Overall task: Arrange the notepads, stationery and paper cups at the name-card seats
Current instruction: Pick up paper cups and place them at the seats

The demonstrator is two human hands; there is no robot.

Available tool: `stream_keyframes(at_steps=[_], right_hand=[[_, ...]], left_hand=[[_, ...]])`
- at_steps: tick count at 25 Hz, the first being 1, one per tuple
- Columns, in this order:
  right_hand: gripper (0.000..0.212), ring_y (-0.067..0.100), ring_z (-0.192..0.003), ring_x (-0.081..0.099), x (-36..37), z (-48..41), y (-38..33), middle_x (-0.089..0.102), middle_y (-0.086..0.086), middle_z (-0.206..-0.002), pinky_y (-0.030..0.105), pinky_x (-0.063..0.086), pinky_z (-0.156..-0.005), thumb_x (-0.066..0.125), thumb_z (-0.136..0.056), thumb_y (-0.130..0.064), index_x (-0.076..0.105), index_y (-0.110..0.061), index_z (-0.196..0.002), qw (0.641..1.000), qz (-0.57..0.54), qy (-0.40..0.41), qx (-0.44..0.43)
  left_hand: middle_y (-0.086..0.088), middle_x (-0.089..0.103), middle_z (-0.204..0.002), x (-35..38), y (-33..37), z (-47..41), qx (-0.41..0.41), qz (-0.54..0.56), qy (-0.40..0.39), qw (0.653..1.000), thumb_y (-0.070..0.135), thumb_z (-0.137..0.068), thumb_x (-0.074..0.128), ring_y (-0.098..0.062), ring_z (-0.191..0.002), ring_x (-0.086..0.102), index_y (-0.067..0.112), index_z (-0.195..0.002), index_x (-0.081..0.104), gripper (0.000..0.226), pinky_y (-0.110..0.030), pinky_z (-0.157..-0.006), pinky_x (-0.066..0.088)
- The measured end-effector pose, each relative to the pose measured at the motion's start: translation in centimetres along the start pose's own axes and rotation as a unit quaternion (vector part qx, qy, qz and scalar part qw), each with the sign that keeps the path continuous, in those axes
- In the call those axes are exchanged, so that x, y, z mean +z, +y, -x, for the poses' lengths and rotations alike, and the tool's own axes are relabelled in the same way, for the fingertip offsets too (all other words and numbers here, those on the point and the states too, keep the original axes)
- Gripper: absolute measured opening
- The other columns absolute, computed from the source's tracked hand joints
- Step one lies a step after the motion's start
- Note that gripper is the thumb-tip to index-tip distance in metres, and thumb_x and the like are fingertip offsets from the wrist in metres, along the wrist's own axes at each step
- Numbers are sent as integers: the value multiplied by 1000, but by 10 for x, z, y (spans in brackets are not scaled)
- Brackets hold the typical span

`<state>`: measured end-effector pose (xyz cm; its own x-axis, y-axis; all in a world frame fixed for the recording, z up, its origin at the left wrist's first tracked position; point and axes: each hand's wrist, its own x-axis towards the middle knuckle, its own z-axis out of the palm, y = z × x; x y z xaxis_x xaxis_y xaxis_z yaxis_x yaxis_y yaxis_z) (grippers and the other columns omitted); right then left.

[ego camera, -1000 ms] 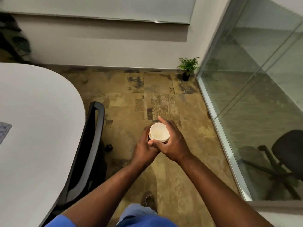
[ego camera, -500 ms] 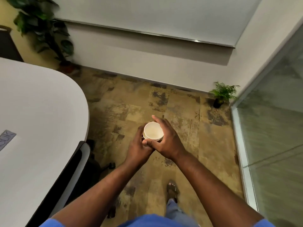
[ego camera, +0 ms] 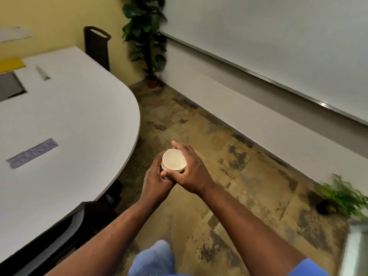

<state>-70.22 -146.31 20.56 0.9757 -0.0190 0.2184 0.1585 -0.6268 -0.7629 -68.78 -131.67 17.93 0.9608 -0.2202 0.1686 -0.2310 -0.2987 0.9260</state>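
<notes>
I hold a white paper cup [ego camera: 173, 160], upright and empty, over the floor just right of the white table [ego camera: 69, 120]. My right hand [ego camera: 190, 172] wraps round its right side, thumb in front. My left hand [ego camera: 156, 177] grips it from the left and below. A second cup rim seems to show under the first; I cannot tell for sure. On the table lie a blue name card [ego camera: 32, 153], a pen [ego camera: 42, 73] farther back, and a yellow notepad [ego camera: 12, 65] at the far left edge.
A black chair [ego camera: 59, 232] is tucked under the table's near edge and another dark chair [ego camera: 97, 46] stands at its far end. A tall potted plant [ego camera: 147, 36] stands in the corner, a small plant [ego camera: 338, 196] on the floor at right. A grey panel [ego camera: 10, 86] sits in the table.
My view has swung left, bringing more of the table, the name card, the pen and the tall plant into sight. Both hands hold the cup as before.
</notes>
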Motion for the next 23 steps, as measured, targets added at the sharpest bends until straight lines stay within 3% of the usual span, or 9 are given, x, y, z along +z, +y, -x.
stream_keyframes(at_steps=[3, 5, 11, 17, 20, 23], right_hand=[[94, -4, -121, 45, 7, -67, 21, 50, -12, -140, 1, 31, -94, 77, -70, -67, 37, -36, -150, 999, -8, -35, -36], [95, -5, -121, 45, 12, -106, 34, 51, -10, -140, -2, 29, -95, 79, -69, -65, 40, -34, -150, 997, -13, -47, -55], [96, -6, -119, 45, 25, -250, 52, 49, -15, -137, -5, 29, -94, 76, -67, -70, 41, -33, -149, 990, -17, -99, -101], [93, -8, -122, 46, 39, -371, 59, 48, -21, -135, 0, 32, -96, 81, -69, -66, 40, -38, -148, 978, -51, -155, -132], [89, -9, -122, 47, 60, -432, 73, 49, -19, -134, 1, 34, -95, 81, -72, -62, 40, -38, -148, 964, -65, -205, -154], [85, -7, -121, 48, 81, -494, 90, 49, -17, -135, 3, 36, -95, 81, -77, -55, 40, -37, -149, 940, -95, -270, -185]], left_hand=[[50, 55, -116, 0, -11, -55, -7, -2, 43, 999, 37, -72, 78, 22, -105, 57, 55, -126, 48, 64, 2, -79, 43], [48, 55, -120, 0, -18, -87, -18, 1, 57, 998, 42, -73, 76, 20, -111, 56, 58, -125, 48, 61, 1, -85, 41], [48, 53, -124, -16, -39, -213, -27, -21, 115, 993, 42, -75, 73, 21, -115, 53, 72, -125, 41, 66, 2, -87, 39], [48, 53, -124, -35, -58, -314, -61, -32, 176, 982, 48, -68, 69, 20, -115, 53, 72, -125, 39, 69, 1, -88, 42], [42, 57, -125, -39, -82, -360, -96, -41, 232, 967, 47, -67, 69, 16, -114, 57, 68, -126, 41, 69, -3, -87, 45], [33, 61, -126, -40, -104, -405, -124, -46, 289, 948, 50, -68, 76, 6, -113, 62, 66, -126, 43, 68, -16, -90, 52]])
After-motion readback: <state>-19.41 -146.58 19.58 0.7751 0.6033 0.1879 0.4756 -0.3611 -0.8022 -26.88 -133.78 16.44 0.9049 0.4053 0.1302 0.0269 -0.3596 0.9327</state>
